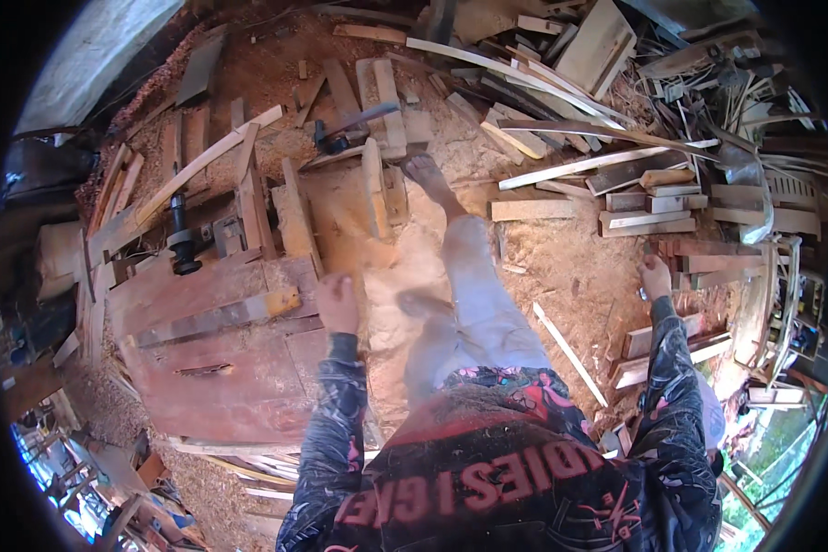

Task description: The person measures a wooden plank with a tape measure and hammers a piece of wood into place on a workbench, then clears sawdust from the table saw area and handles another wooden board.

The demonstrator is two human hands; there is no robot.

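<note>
Placing the bare foot (423,171) flat, clear of the pale strip (570,355) left of the right hand (655,278), seems safest. Left hand (337,304), right hand: both part-curled; any hold, cannot tell.

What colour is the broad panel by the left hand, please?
The panel is reddish brown, clearest in head view.

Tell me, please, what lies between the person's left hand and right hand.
In the head view, pale-trousered legs and brown sawdust-covered ground lie there.
</note>
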